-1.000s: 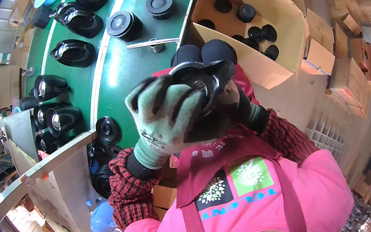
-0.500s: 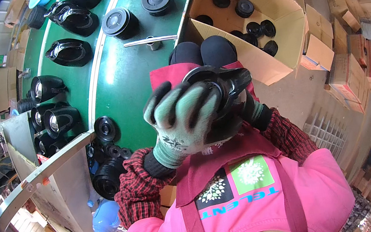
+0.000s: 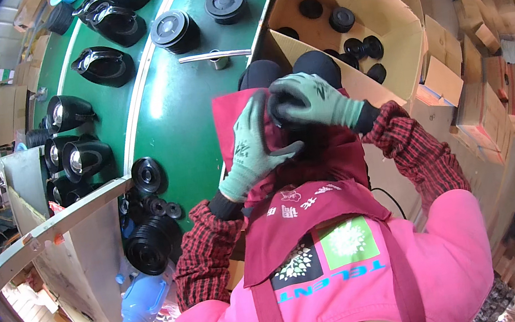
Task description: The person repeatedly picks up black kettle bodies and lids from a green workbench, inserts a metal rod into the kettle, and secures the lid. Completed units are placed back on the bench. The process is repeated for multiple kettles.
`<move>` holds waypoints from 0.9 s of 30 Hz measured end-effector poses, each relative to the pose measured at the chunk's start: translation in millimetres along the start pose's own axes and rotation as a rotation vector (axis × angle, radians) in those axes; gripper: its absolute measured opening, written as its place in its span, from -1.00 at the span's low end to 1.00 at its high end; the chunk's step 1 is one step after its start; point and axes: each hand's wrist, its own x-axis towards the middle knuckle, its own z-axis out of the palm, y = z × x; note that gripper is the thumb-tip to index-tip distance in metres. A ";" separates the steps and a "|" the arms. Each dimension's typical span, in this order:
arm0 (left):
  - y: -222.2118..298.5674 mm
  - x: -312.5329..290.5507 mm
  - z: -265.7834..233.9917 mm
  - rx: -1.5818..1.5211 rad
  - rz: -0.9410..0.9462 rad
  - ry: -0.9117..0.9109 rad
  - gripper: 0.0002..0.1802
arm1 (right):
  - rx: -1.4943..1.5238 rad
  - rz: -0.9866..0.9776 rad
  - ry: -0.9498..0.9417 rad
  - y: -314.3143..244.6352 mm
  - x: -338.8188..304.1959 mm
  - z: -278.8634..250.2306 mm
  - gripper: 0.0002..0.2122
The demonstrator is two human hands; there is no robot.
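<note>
Over my lap, my left hand (image 3: 249,155), in a pale green glove with black coating, has its thumb and fingers spread apart. My right hand (image 3: 323,102), gloved the same way, is beside it with fingers curled inward. Between the two hands is a dark area; black glove coating and any black part there cannot be told apart. The maroon apron (image 3: 234,108) lies beneath the hands. On the green table to the left are several glossy black jug-like bodies (image 3: 105,66). Stacked black round discs (image 3: 172,29) and another black disc stack (image 3: 226,4) sit farther ahead.
An open cardboard box (image 3: 358,81) with several black round parts stands at the front right. A metal bar (image 3: 216,57) lies across the table edge. Black rings (image 3: 150,247) and a blue plastic container (image 3: 145,302) are near my left arm. Cartons (image 3: 484,112) are piled at right.
The glossy black jug-like body held in both hands no longer shows there. My left hand has lowered and spread its fingers. My right hand has come up into view over the lap.
</note>
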 end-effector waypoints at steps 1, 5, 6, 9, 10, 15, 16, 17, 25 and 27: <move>-6.6 4.9 7.5 0.054 0.012 -0.047 0.11 | -0.053 -0.117 -0.033 30.4 12.2 1.7 -0.60; -21.7 -7.5 29.6 0.146 0.110 0.046 -0.01 | -0.228 0.123 0.227 51.1 112.6 0.5 -0.55; -18.4 -8.4 28.0 0.148 0.089 0.046 -0.01 | -0.384 0.244 0.122 57.1 138.8 18.5 -0.40; -17.3 -1.4 20.8 0.016 0.059 0.014 -0.03 | -0.319 0.457 -0.316 106.2 184.9 75.4 -0.35; -20.0 2.1 13.0 -0.091 0.017 0.008 -0.03 | -0.088 0.326 -0.327 112.2 193.5 83.1 -0.38; -11.6 46.0 -55.9 0.311 0.012 0.379 -0.41 | 0.049 0.070 -0.181 53.5 124.4 0.3 -0.66; -5.6 64.0 -60.6 0.384 0.037 0.368 -0.43 | 0.104 0.041 -0.187 40.1 100.5 -27.2 -0.62; -1.5 82.4 -61.8 0.374 0.059 0.255 -0.46 | 0.133 0.234 -0.345 31.3 84.7 -52.2 -0.57; -24.5 110.4 -38.7 0.077 -0.056 -0.505 -0.64 | -0.237 0.088 -0.179 -11.8 13.1 -64.5 -0.68; -11.5 101.0 -31.7 0.279 -0.067 -0.435 -0.65 | -0.289 0.015 -0.136 8.0 14.6 -53.2 -0.65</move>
